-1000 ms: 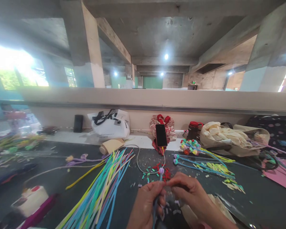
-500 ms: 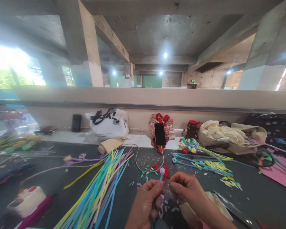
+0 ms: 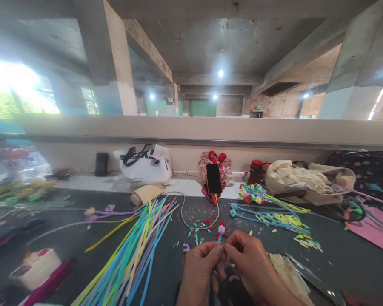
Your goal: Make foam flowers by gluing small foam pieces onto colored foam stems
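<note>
A small pipe-cleaner flower [image 3: 221, 230], with a lilac head on a light blue stem, stands upright between my hands. My left hand [image 3: 200, 268] is closed, its thumb and index finger pinching the stem just below the head. From the other side, my right hand [image 3: 250, 259] is closed in a pinch with its fingertips against the same stem; the exact contact is partly hidden. Small lilac pieces [image 3: 186, 247] lie left of the hands. Red and green clippings [image 3: 196, 229] are scattered beyond them.
Long coloured pipe cleaners [image 3: 132, 250] lie in a bundle on the left. Blue-stemmed flowers [image 3: 258, 216] lie to the right. Scissors [image 3: 309, 276] rest beside my right forearm. A phone [image 3: 214, 178] with a cable stands against a patterned bag. A white bag [image 3: 145, 165] is at the back.
My right hand has moved left, bringing its fingertips to the stem. The flower and my left hand have shifted slightly right.
</note>
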Tool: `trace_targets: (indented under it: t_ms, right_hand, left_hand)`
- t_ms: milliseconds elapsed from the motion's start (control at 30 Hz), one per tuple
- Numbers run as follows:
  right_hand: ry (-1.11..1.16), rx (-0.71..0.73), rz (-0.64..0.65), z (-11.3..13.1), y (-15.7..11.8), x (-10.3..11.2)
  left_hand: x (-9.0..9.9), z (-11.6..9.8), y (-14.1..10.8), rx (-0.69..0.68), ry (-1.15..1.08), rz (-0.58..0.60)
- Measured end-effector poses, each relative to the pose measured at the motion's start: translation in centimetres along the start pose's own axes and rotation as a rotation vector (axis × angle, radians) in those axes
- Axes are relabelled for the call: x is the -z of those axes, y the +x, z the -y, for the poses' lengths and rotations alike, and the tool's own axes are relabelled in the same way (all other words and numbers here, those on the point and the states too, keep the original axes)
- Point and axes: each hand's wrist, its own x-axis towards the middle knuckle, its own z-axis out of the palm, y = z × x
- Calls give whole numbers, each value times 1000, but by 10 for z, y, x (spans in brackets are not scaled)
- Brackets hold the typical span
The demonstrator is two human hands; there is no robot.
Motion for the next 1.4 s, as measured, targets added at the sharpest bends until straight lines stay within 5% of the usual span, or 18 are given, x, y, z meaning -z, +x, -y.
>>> trace_targets:
  t_ms: [267,500,667,900,1400]
  right_hand:
    - [134,23,40,-7,-1,-6]
    - [559,-43,417,-4,7,15]
    - [625,-50,345,0,9,16]
    - [541,-123,288,-7,9,7]
    - [1002,-201,685,-26,15,13]
  left_hand:
    - [-2,4,3,-15,-11,-60]
    - [-3,-11,-9,-9,-82,19]
    - [-6,-21,-18,-28,-113,-11]
    - [-2,-8,-6,17,-56,61]
    - [1,-18,-14,108,-127,301]
